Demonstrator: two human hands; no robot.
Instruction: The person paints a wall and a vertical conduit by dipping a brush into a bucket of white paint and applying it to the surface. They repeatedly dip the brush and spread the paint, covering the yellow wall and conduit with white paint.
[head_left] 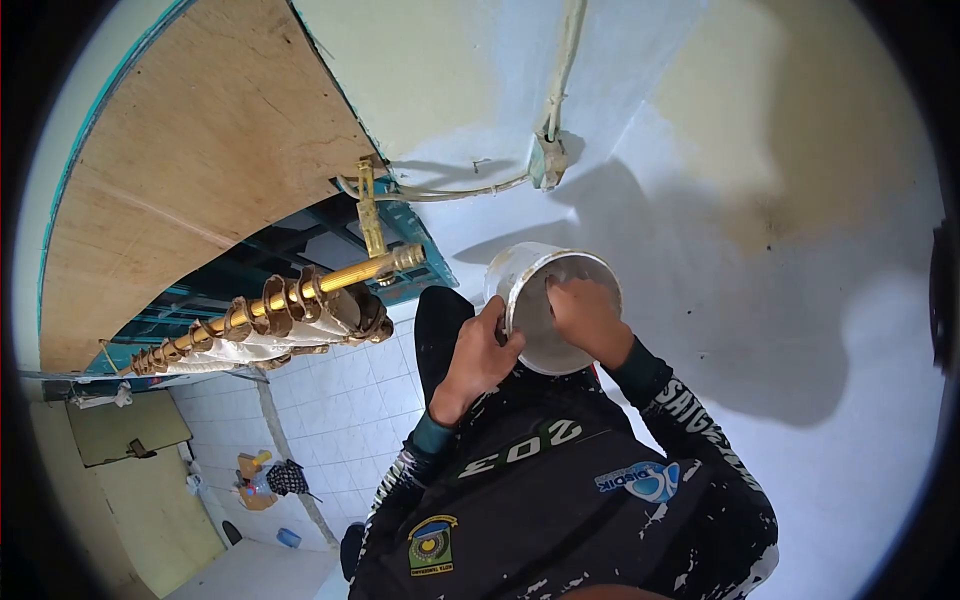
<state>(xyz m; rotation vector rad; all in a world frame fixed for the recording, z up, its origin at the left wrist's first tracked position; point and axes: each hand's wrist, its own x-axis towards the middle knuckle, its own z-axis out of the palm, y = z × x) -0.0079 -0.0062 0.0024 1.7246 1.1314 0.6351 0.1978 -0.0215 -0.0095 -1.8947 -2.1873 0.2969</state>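
A whitish paint bucket (pixel 512 268), smeared on its outside, is tilted so that its mouth faces me. My left hand (pixel 478 358) is closed on the bucket's near left rim, thumb and fingers pressed against its side. Inside the mouth, over the right rim, reaches my right hand (pixel 592 318) with its fingers curled together. What those fingers hold, if anything, is hidden. Greyish-white residue coats the inner wall of the bucket.
A gold curtain rod (pixel 345 278) with rings and bunched curtain juts from the left on a bracket (pixel 370 215). Wooden board (pixel 200 130) fills the upper left. An electrical box (pixel 547 160) with cables sits on the partly painted wall (pixel 700 300). Tiled floor (pixel 350 420) lies far below.
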